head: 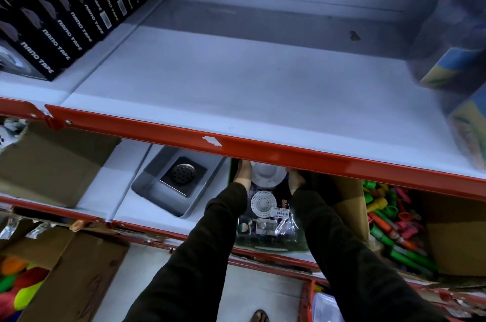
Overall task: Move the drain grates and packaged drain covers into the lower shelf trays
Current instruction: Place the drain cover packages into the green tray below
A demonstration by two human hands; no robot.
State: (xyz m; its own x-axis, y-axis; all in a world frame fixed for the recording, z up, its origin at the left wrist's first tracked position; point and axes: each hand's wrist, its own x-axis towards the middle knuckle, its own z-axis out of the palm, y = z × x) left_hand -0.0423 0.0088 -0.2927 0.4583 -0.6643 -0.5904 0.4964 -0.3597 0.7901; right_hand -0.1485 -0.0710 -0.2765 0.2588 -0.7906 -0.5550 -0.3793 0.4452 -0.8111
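Both my hands are reaching in under the red front lip of the upper shelf [263,149], low in the middle of the frame. My left hand [243,173] and my right hand [295,179] sit on either side of a white round drain cover [267,175], which lies between them, touching or nearly touching both. The fingers are tucked behind the red lip, so I cannot tell whether either hand is truly closed on the cover or just resting against it. Just below the hands, nearer to me, lies a packaged drain cover [264,206] in clear wrap with a price sticker, and it seems to rest in a dark tray [273,246] on the lower shelf (the tray's edges are hard to make out under the plastic). To the left of centre, well clear of my left hand, a square metal drain grate [184,175] sits tilted inside a grey tray [147,190]; that one looks placed already. What matters for the next move, I judge, is that the white cover is straight ahead and centred between my wrists, neither hand clearly nearer, and the dark tray lies directly beneath and toward me. Being round, it has no long axis to line up. So it should need only lowering and releasing, and the red lip close above my knuckles is what I would watch.
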